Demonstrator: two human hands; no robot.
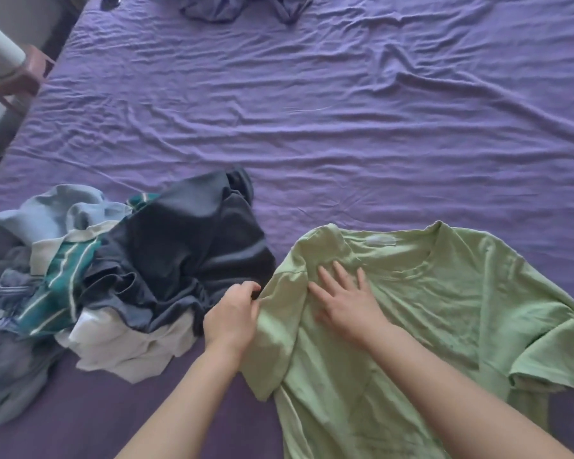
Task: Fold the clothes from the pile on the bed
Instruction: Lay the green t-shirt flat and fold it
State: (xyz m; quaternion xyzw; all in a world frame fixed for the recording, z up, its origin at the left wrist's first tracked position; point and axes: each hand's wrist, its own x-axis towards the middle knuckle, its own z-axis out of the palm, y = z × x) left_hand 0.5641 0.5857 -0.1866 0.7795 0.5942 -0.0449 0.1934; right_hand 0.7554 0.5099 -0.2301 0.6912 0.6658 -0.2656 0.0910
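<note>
At the far left we see the pile of clothes (pixel 90 279) heaped on the purple bed sheet (pixel 312 127): a light blue garment (pixel 47 213) at the back, a green piece with white stripes (pixel 63 276) in the middle, a dark navy garment (pixel 186 246) draped across the top and spilling toward the centre, and something white (pixel 130 346) at the near edge. Denim-blue fabric (pixel 7 359) lies at the pile's lower left

Just beside the pile our left hand (pixel 232 313) pinches the left sleeve of the light green T-shirt (pixel 428 326), the fingers (pixel 251 288) curled round the cloth at the sleeve's edge, close against the navy garment

Next comes our right hand (pixel 345 299), lying flat on the shirt's chest just below the collar, its fingers straight and spread, pressing the fabric down without gripping it

The T-shirt is spread on the bed to the right of the pile, collar away from us, its left sleeve turned in over the body and its right sleeve lying out to the side

Far off at the top edge, well apart from all this, we see more crumpled greyish-purple cloth (pixel 239 8)
</note>
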